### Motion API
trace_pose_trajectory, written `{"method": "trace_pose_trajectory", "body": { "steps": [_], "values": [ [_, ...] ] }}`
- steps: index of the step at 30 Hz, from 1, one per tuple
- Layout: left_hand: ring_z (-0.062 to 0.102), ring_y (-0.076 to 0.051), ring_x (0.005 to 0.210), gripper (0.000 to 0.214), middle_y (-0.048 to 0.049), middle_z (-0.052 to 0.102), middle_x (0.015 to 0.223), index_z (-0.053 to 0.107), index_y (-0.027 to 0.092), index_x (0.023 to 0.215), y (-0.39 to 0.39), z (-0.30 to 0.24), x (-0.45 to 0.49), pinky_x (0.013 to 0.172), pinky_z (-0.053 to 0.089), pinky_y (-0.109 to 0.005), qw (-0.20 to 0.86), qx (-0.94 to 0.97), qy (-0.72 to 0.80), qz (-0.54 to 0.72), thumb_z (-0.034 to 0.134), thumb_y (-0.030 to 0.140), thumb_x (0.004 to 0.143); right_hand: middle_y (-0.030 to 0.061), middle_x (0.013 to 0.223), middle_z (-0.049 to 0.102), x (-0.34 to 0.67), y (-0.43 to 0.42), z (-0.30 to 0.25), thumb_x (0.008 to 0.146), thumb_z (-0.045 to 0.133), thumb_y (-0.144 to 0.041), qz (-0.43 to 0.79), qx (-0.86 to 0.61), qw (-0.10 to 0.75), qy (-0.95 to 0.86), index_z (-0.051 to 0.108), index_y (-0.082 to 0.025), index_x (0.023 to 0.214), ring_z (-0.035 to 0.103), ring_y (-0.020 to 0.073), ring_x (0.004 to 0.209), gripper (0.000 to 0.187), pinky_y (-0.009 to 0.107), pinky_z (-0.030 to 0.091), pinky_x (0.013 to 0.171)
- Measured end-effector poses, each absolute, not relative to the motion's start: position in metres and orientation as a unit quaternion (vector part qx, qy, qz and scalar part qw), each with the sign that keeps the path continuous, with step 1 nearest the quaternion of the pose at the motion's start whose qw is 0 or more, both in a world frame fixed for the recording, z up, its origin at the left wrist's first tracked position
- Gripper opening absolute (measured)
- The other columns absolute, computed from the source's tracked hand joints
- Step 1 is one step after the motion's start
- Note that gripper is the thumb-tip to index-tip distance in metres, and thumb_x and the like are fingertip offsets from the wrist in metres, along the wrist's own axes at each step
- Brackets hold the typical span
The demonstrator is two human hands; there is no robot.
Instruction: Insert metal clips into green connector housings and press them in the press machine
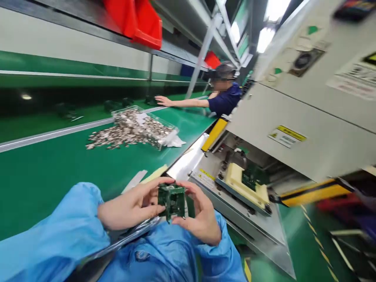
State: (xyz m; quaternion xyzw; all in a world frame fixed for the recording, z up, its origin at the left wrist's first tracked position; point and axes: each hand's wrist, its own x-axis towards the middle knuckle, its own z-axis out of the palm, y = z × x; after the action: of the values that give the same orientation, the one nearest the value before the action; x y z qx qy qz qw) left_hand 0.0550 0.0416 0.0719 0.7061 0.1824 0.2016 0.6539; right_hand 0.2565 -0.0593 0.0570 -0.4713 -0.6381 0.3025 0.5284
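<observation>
Close in front of my body, a small dark green boxy assembly, apparently of circuit boards (174, 199), is held up between both hands. My left hand (133, 205) grips its left side, thumb at the front and fingers behind. Around its right side curls my right hand (202, 213), with the thumb at the lower edge and fingers along the top. Under my hands lies the green bench top's near edge, with a white strip (134, 181) and a yellowish sheet (154, 173) just beyond. Fine detail of the assembly is blurred.
Many small metal pieces (114, 137) spill from a clear tray (170, 137) on the green bench (58, 168). To the right stands a machine with a cream fixture (235, 178) holding a green board (255, 176). A co-worker (225, 96) reaches across the bench. Red bins (147, 27) hang above.
</observation>
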Motion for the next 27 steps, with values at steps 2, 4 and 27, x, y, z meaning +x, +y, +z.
{"method": "trace_pose_trajectory", "body": {
  "steps": [2, 4, 27],
  "values": [
    [0.067, -0.024, 0.097, 0.056, -0.0093, 0.068, 0.109, 0.047, 0.024, 0.133, 0.055, 0.092, 0.097, 0.081, 0.055, -0.035, 0.623, 0.749, 0.136, 0.178, 0.064, 0.027, 0.079, 0.0108, 0.122, 0.059, 0.295, -0.088, 0.062, 0.068, 0.083, -0.042, 0.231, -0.505, 0.591, -0.586, 0.056, -0.024, 0.124, 0.055, 0.0307, 0.114, 0.065, 0.045, 0.044, 0.098],
    [0.063, -0.026, 0.107, 0.052, -0.0108, 0.066, 0.116, 0.055, 0.022, 0.126, 0.063, 0.108, 0.153, 0.090, 0.052, -0.038, 0.550, 0.799, 0.109, 0.217, 0.066, 0.031, 0.076, 0.0088, 0.121, 0.059, 0.335, -0.116, 0.063, 0.071, 0.081, -0.038, 0.082, -0.545, 0.692, -0.466, 0.054, -0.025, 0.123, 0.057, 0.0280, 0.111, 0.060, 0.047, 0.044, 0.098],
    [0.064, -0.028, 0.105, 0.053, -0.0100, 0.070, 0.105, 0.068, 0.021, 0.103, 0.087, 0.067, 0.153, 0.085, 0.054, -0.039, 0.634, 0.723, 0.216, 0.171, 0.084, 0.026, 0.053, 0.0100, 0.104, 0.067, 0.472, -0.099, 0.096, 0.067, 0.071, -0.061, 0.029, -0.755, 0.443, -0.483, 0.059, -0.020, 0.103, 0.060, 0.0290, 0.104, 0.056, 0.048, 0.043, 0.095]
  ]
}}
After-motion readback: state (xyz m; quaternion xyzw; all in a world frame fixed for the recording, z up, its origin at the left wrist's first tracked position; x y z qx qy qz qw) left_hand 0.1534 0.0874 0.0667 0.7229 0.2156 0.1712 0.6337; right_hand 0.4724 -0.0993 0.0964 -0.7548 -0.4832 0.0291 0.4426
